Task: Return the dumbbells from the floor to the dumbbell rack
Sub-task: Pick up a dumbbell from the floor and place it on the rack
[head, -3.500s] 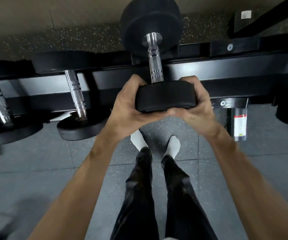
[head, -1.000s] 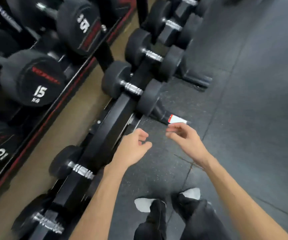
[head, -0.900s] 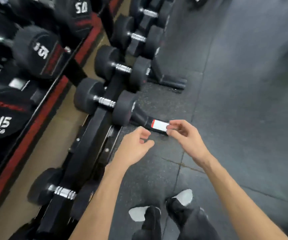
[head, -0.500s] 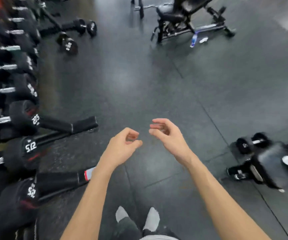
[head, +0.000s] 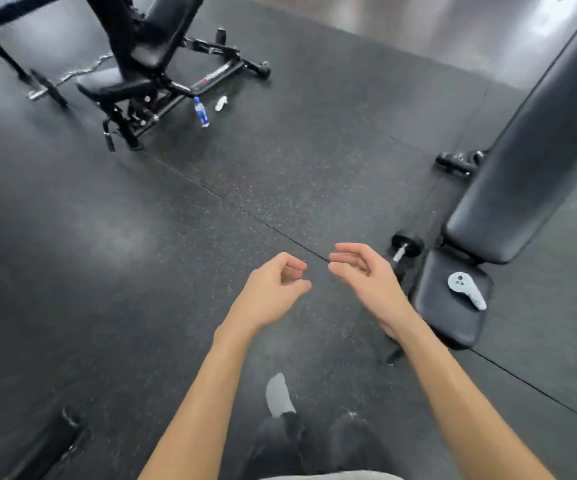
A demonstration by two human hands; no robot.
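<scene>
Head view showed both hands empty above the dark rubber floor (head: pixel 141 237). Left hand (head: pixel 273 292) was loosely curled and grasped nothing; right hand (head: pixel 363 275) was relaxed with its fingers half bent, also holding nothing. One dumbbell (head: pixel 405 247) lay on the floor just beside the near bench (head: pixel 522 150), partly hidden by the right hand. A grey controller (head: pixel 467 289) rested on the seat pad. Farther away stood another bench (head: pixel 148 60), with a water bottle (head: pixel 202 111) near it.
</scene>
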